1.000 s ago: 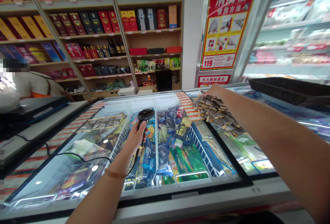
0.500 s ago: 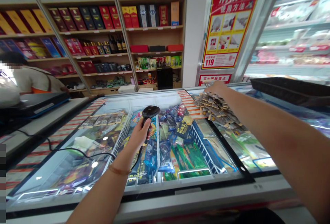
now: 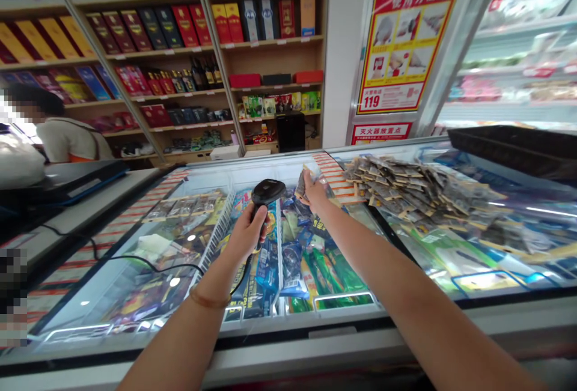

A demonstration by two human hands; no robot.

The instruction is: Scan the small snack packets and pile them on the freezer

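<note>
My left hand (image 3: 249,229) grips the handle of a black barcode scanner (image 3: 268,191) above the chest freezer. Between the fingers of my right hand (image 3: 314,191) is a small flat packet (image 3: 301,187) with dark contents and a tan edge. It is held to the right of the scanner head, apart from it. A heap of similar packets (image 3: 406,190) lies on the freezer's glass at the right. Several more packets (image 3: 192,206) lie in a row on the glass at the left.
Beneath the glass, white wire baskets (image 3: 215,232) hold colourful wrapped goods. A black tray (image 3: 505,151) stands at the back right. The scanner's cable (image 3: 148,266) runs left across the glass. A person (image 3: 67,133) is behind the counter at the far left, near shelves of boxes.
My right hand has come left from the heap, bringing a packet close to the scanner. The left hand keeps its hold on the scanner, almost unmoved. The view has shifted slightly.
</note>
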